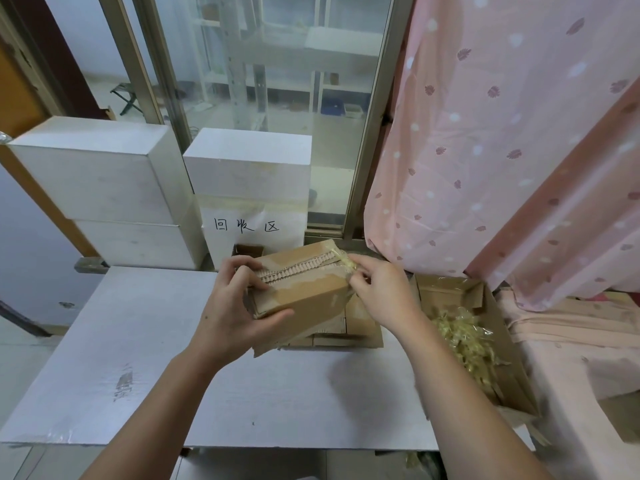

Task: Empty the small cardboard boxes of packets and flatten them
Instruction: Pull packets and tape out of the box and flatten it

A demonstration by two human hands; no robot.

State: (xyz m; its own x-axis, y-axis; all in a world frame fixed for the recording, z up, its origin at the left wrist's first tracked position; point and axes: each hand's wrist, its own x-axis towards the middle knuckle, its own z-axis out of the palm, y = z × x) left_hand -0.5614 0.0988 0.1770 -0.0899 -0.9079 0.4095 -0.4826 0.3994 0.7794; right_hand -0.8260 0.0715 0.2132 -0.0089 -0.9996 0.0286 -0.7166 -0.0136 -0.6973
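The left hand (pixel 231 308) grips the near left end of a small brown cardboard box (pixel 300 282), thumb curled under its front face and fingers hooked over the top, holding it lifted and tilted above the table. The right hand (pixel 382 296) pinches a strip of clear yellowish packing tape (pixel 346 258) at the box's right end, at about three o'clock from the box's middle, with thumb and fingers closed on it. Along the top seam of the box a torn band of pale paper shows where the surface has peeled. Directly under the box, at six o'clock, lies a stack of flattened brown cardboard pieces (pixel 332 330) on the white table top (pixel 173 358). At four o'clock from the hands stands a larger open brown carton (pixel 485 327) holding a heap of crumpled yellowish clear tape (pixel 464 344). At twelve o'clock, just beyond the box, a white sheet with handwritten characters (pixel 247 225) hangs on a white block (pixel 247 164); at ten o'clock sit two stacked white boxes (pixel 104 188). A pink patterned curtain (pixel 502 133) hangs at two o'clock beside a sliding glass door (pixel 270 81).
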